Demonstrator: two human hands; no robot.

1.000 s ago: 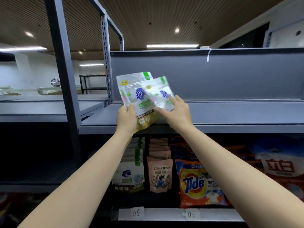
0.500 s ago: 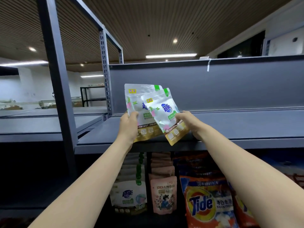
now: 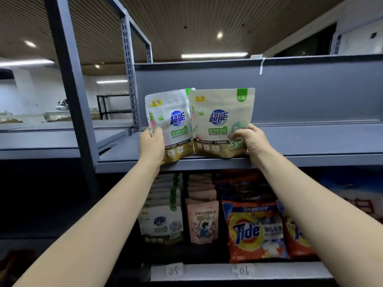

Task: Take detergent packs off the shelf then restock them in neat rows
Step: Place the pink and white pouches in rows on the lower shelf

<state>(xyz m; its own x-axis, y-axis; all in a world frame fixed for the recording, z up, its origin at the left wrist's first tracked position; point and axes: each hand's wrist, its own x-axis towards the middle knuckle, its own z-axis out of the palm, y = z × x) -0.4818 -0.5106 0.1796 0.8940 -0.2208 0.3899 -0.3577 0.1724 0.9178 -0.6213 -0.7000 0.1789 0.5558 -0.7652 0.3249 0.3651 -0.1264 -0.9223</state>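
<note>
On the upper grey shelf (image 3: 310, 146), near its front edge, two white-and-gold detergent pouches now stand side by side, faces outward. Half a second ago both were fanned and overlapping in the air above the shelf lip, the right one tilted; now that right pouch (image 3: 221, 121) is upright with its base on the shelf, and the left pouch (image 3: 172, 125) sits just beside it, touching along one edge, its lower corner at or slightly over the shelf's front edge. A third pack may sit behind the left pouch, since a green tab shows at its top, but this cannot be confirmed.

The left hand (image 3: 152, 145) grips the left pouch at its lower left side, fingers curled round the edge. The right hand (image 3: 251, 141) grips the right pouch at its lower right corner, thumb on the face.

Judgement: the pair has passed from carrying to placement, and the first row on this shelf is being started. Neither pouch is released yet. The left pouch appears to need a small push back to square with its neighbour.

Below, the lower shelf (image 3: 238, 272) holds filed rows of matching pouches (image 3: 161, 224), pink pouches (image 3: 203, 222) and Tide bags (image 3: 255, 230).
</note>
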